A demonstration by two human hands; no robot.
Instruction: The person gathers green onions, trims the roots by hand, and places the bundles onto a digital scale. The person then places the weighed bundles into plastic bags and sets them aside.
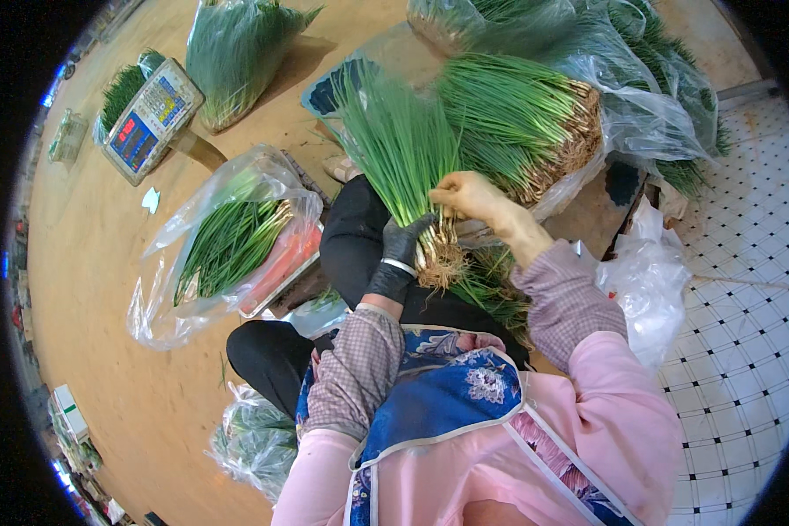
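My left hand (404,242), in a black glove, grips a bunch of green onions (398,151) low on the white stems. The leaves fan up and away from me, and the shaggy roots (442,266) hang below the fist. My right hand (475,197), in a pale tan glove, touches the right side of the bunch with bent fingers; whether a stem is pinched between them is hidden. Just beyond it lies a larger heap of green onions (509,108), roots towards the right, on plastic film. More loose greens (493,286) lie under my right forearm.
At the left, an open clear bag (164,302) holding green onions (230,243) lies on a scale's platform, below its lit display (151,121). A full bag of greens (237,62) stands farther back. Bulging bags (664,98) crowd the upper right. White plastic bags (647,283) lie by the tiled floor (740,329).
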